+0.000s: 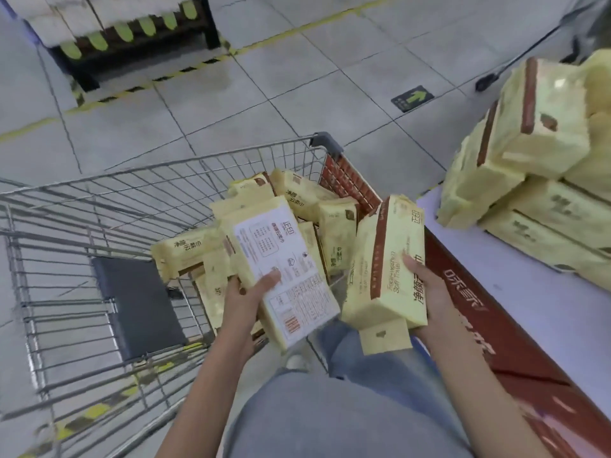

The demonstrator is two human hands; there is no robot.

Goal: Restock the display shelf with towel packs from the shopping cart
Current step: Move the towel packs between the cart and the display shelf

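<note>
Clutching a towel pack point(386, 259), the right hand point(426, 285) sits nearer the shelf point(535, 312), seemingly just rightward; the left hand point(246, 294) grips a second pack point(281, 256).

Bare forearms point(211, 375), faded light-blue denim trousers point(330, 424), pale shoe toe point(295, 362), dark-varnished nail point(243, 290) on left hand point(248, 297)

A shop — wire shopping cart point(99, 206), stocked display shelf point(529, 309).
</note>
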